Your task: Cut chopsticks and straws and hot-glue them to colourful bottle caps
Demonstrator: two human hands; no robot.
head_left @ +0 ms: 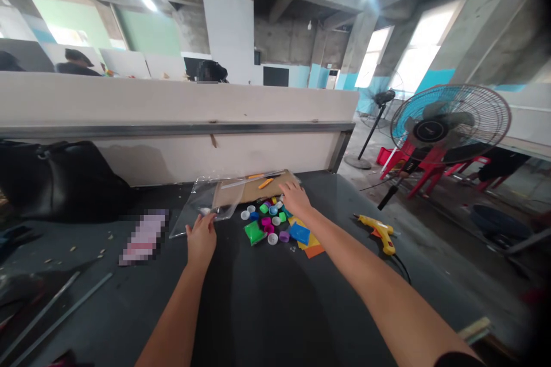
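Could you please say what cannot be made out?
Head view:
Right hand: whether it holds anything, hidden by its back.
Left hand: whether it grips the clear plastic bag, hidden likewise.
Black bag: left end, cut off by the edge.
Nearer fan: hub lettering, too small.

- Left hand (201, 242): its hold on the clear bag (228, 210) too unclear to tell.
- Right hand (295, 199): whatever lies under its palm, beside the bottle caps (276, 221), hidden.
- Left of the left hand: pink item (144, 237) pixelated; pale bits (101, 253) too small to identify.
- Farther left: black bag (64, 178) cut off by the edge.
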